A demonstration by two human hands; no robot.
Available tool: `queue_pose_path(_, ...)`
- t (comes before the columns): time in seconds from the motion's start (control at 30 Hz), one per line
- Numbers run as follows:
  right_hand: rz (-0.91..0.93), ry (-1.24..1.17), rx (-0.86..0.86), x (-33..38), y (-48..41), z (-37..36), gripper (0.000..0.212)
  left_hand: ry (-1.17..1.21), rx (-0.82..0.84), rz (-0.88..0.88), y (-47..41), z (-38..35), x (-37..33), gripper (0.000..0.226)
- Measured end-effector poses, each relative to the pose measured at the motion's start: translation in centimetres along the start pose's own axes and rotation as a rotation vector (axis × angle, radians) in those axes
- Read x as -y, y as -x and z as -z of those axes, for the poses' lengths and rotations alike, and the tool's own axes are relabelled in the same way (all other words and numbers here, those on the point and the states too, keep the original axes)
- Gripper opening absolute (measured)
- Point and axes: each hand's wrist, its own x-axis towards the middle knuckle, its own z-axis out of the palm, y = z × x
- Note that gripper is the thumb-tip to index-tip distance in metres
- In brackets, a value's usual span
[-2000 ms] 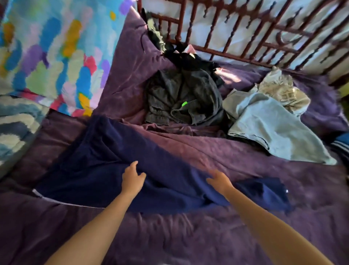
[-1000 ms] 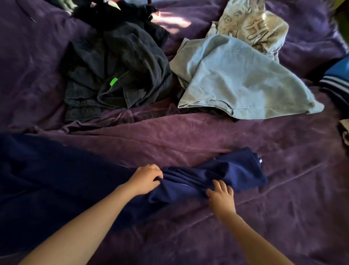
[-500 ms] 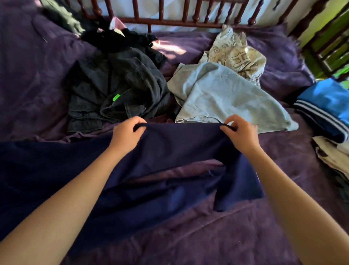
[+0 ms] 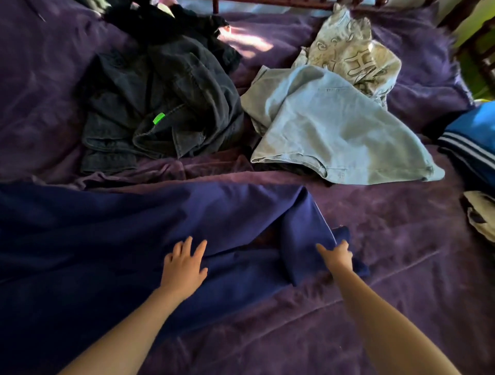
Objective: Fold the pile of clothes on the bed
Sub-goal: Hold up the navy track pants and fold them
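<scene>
A navy blue garment (image 4: 112, 235) lies spread across the purple bedspread (image 4: 401, 267), its right end folded into a narrow flap. My left hand (image 4: 184, 265) lies flat on it with fingers spread. My right hand (image 4: 337, 257) presses on the folded right end, its fingers stretched out on the cloth. Further back lie a dark grey denim piece with a green tag (image 4: 160, 107), a light blue garment (image 4: 334, 128) and a cream printed garment (image 4: 356, 56).
A blue garment with white stripes (image 4: 471, 136) sits at the right edge, with a pale cloth (image 4: 482, 214) below it. A black garment (image 4: 171, 18) lies at the back by the dark wooden bed rail (image 4: 267, 2).
Half a second ago both hands held the navy garment's edge lifted. Now the cloth is laid down and both hands have lowered onto it.
</scene>
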Motion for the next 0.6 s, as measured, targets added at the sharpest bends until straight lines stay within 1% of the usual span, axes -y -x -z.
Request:
queue_pose_path(0.03, -0.044, -0.118, -0.006, -0.3, -0.4, -0.3, 0.080, -0.002, 0.013, 0.004, 0.0, -0.6, -0.2, 0.065)
queue_pose_path(0.07, -0.083, -0.232, -0.024, -0.4, -0.8, -0.4, 0.074, 0.000, 0.013, 0.013, 0.0, -1.0, -0.5, 0.065)
queue_pose_path(0.1, -0.127, -0.343, -0.041, -0.4, -1.2, -0.3, 0.062, 0.001, 0.009, 0.022, -0.2, -1.4, -0.8, 0.066)
queue_pose_path(0.13, -0.162, -0.428, -0.038, -0.2, -1.6, 0.0, 0.046, 0.000, 0.002, 0.030, -0.4, -1.5, -1.1, 0.066)
queue_pose_path(0.17, -0.163, -0.459, -0.037, 0.1, -1.8, 0.6, 0.030, -0.002, -0.001, 0.042, -0.4, -1.5, -1.5, 0.066)
queue_pose_path(0.2, -0.119, -0.419, -0.051, 0.5, -2.1, 1.6, 0.020, 0.003, -0.009, 0.045, -0.4, -1.3, -2.0, 0.067)
queue_pose_path(0.23, -0.041, -0.333, -0.081, 1.1, -2.4, 2.8, 0.019, 0.013, -0.038, 0.028, -0.4, -1.1, -2.4, 0.068)
queue_pose_path(0.27, 0.056, -0.238, -0.135, 1.9, -2.7, 4.3, 0.023, 0.025, -0.075, -0.007, -0.5, -1.1, -2.9, 0.071)
queue_pose_path(0.33, 0.245, -0.109, -0.300, 3.8, -3.5, 8.0, 0.033, 0.003, -0.130, -0.065, -0.7, -1.3, -4.0, 0.075)
queue_pose_path(0.4, 0.372, -0.054, -0.412, 5.5, -4.9, 11.5, 0.038, 0.016, -0.166, -0.108, -0.7, -1.3, -5.6, 0.076)
queue_pose_path(0.43, 0.408, 0.004, -0.435, 6.1, -5.5, 12.8, 0.041, 0.008, -0.183, -0.138, -0.5, -1.2, -6.5, 0.076)
queue_pose_path(0.5, 0.444, 0.146, -0.412, 6.5, -6.2, 13.6, 0.048, -0.008, -0.202, -0.194, 0.0, -1.7, -8.0, 0.074)
queue_pose_path(0.6, 0.520, 0.351, -0.295, 4.3, -5.6, 10.4, 0.047, -0.018, -0.154, -0.223, 0.9, -3.2, -9.6, 0.075)
